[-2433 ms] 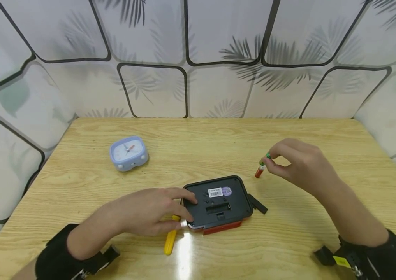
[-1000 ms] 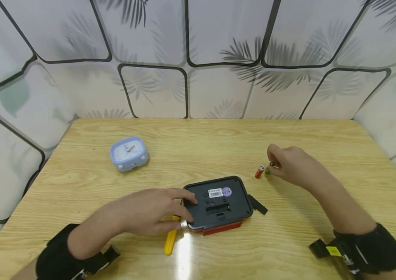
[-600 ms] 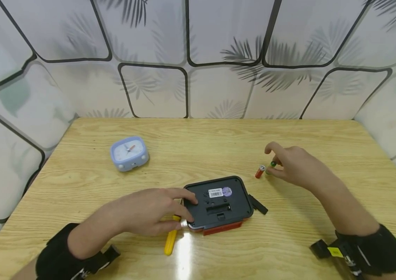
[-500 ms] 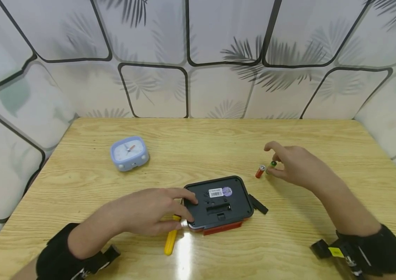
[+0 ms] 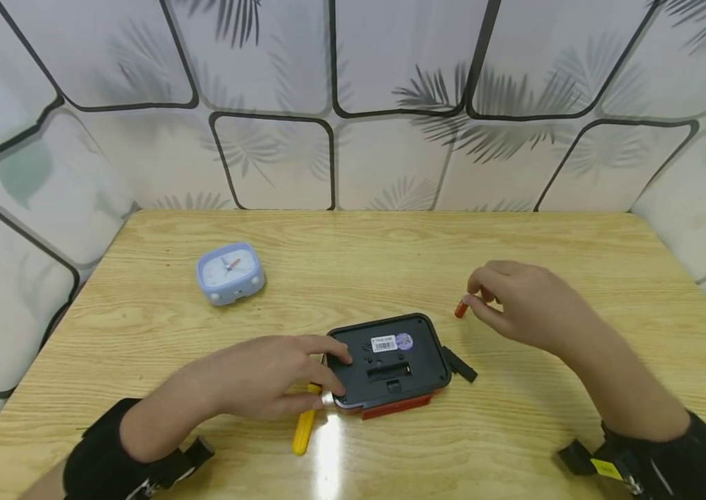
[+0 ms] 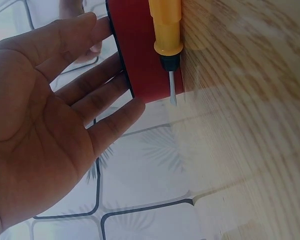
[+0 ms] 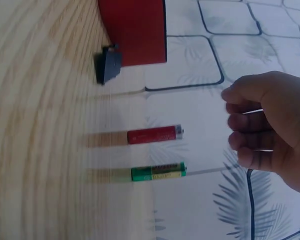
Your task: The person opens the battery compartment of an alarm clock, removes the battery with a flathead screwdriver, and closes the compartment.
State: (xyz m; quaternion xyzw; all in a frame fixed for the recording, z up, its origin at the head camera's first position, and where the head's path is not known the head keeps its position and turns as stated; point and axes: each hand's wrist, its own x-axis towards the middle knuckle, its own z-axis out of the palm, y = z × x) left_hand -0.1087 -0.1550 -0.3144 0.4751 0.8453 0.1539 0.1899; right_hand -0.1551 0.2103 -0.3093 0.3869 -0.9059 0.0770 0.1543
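Note:
A red-sided device (image 5: 398, 406) lies with its black back up, showing a barcode label, a round purple sticker and an uncovered battery slot (image 5: 389, 371). My left hand (image 5: 278, 378) rests its extended fingertips on the left end of that back. Two batteries stand upright on the table: a red one (image 7: 154, 135) and a green-and-gold one (image 7: 159, 171). My right hand (image 5: 524, 305) hovers over them, its fingers bent loosely with nothing between them. In the right wrist view a gap separates the fingertips from both batteries. The green battery is hidden behind the hand in the head view.
A yellow screwdriver (image 5: 304, 432) lies by the device's left end, partly under my left hand. Against its right end lies a narrow black cover (image 5: 460, 365). Farther back on the left sits a pale blue clock (image 5: 230, 273). Patterned curtain-like sheeting (image 5: 384, 160) borders the table.
My right hand has set the green battery upright beside the red one and let go of it, then moved slightly up and left. The left hand and the device have stayed put.

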